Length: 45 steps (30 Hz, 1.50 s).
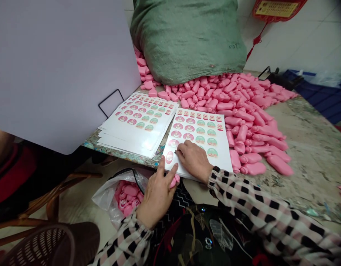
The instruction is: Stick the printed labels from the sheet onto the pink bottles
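A white sheet of stickers [188,111] lies on the table edge in front of me, printed with pink and green rounded labels. My right hand [194,159] rests on its lower part, thumb and fingertips pinched at the edge of a pink oval sticker [169,157]. That sticker looks narrower than its neighbours, as if partly lifted. At the sheet's near edge, my left hand [158,195] has its index finger and thumb stretched toward the sticker. Tucked under this hand is a small pink bottle-shaped piece [175,180], mostly hidden by the fingers.
Pink bottle-shaped pieces [242,111] heap across the table behind and right of the sheet. A green sack [187,40] stands at the back. More sticker sheets [126,140] lie left, beside a grey panel [62,74]. Below hangs a plastic bag [104,194] of pink pieces, near a basket [43,245].
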Each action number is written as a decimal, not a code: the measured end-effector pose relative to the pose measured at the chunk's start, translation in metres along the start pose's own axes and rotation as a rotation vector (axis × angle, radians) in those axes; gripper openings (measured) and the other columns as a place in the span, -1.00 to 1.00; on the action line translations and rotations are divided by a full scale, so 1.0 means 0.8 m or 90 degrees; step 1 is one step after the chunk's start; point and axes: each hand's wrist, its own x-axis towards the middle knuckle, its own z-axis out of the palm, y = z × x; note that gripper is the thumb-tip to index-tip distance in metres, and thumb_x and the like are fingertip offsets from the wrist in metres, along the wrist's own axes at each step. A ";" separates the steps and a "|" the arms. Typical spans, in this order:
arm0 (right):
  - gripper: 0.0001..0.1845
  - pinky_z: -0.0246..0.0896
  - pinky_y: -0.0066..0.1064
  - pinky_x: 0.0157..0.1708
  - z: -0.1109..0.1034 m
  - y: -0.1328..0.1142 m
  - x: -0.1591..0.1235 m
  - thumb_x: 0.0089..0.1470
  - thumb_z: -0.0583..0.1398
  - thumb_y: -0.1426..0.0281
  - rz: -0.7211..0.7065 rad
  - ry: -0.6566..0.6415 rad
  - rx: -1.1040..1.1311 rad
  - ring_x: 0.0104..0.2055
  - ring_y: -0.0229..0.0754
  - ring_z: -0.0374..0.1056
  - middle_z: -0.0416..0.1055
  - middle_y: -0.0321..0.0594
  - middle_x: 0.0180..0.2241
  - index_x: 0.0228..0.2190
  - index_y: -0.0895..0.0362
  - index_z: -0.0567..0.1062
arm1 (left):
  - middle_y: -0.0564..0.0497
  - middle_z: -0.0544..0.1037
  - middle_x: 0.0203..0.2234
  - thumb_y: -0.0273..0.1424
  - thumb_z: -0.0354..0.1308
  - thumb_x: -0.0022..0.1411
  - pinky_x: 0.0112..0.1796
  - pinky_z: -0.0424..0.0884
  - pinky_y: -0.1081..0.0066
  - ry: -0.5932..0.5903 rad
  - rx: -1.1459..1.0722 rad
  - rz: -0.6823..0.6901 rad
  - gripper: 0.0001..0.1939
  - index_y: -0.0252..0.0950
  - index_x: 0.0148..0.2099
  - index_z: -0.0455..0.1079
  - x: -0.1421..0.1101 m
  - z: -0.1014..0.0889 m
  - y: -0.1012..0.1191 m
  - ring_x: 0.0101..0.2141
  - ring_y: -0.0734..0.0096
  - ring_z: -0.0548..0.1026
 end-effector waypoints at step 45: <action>-0.83 -0.01 -0.44 -0.40 0.015 -0.009 -0.015 0.16 0.03 0.31 0.054 0.005 0.177 -0.31 -0.26 0.26 0.29 -0.25 -0.29 -0.35 0.09 0.38 | -0.27 -0.25 0.29 -0.40 -0.11 0.29 -0.19 0.40 0.19 -0.014 0.042 -0.007 -0.48 -0.06 0.28 0.02 -0.003 0.018 -0.005 -0.06 0.08 0.43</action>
